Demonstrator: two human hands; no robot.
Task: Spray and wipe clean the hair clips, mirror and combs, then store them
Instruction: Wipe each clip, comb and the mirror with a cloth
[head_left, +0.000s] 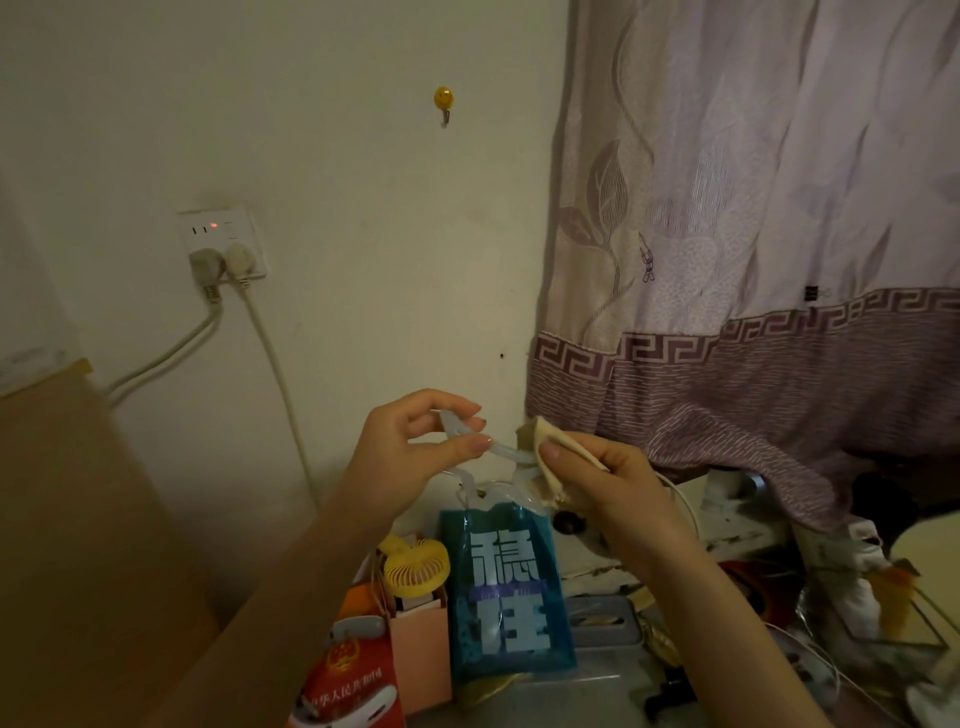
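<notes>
Both hands up above the blue bag; left hand pinches one end of a pale translucent hair clip between thumb and fingertips; clip's other end runs right into the beige cloth — right hand grips that cloth, thumb pressing it onto the clip.
</notes>
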